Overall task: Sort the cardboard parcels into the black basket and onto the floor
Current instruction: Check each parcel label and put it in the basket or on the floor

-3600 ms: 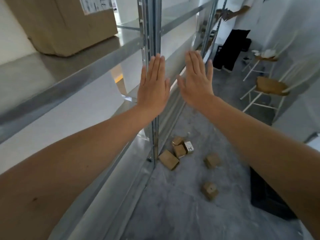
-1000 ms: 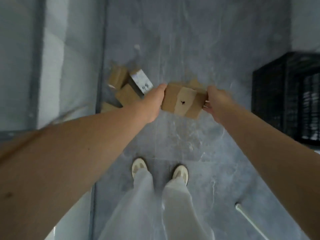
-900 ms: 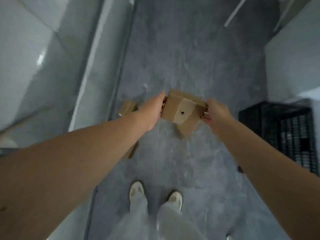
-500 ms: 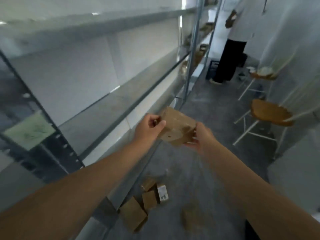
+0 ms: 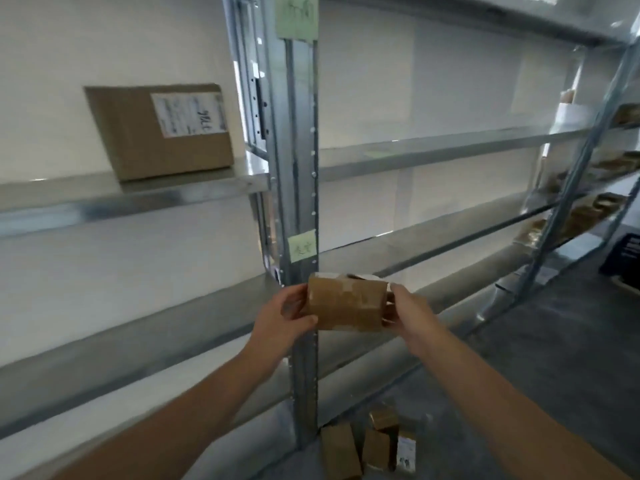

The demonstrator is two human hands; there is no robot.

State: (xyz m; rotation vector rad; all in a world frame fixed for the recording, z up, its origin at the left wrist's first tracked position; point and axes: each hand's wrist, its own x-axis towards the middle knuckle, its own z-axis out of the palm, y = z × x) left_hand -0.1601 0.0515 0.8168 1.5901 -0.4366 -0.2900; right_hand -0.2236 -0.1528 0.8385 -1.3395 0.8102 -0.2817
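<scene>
Your head-worn camera, the single view, looked forward and slightly down along both forearms, facing the metal shelving (image 5: 301,168) at close range. The small parcel (image 5: 346,308), gripped between your left hand (image 5: 289,318) and right hand (image 5: 408,315), sat near frame centre at the end of your outstretched arms. The wide angle took in a large box (image 5: 162,131) above and left of the grip, loose parcels (image 5: 375,448) on the grey floor (image 5: 554,375) below it, and shelves receding to its right.
</scene>
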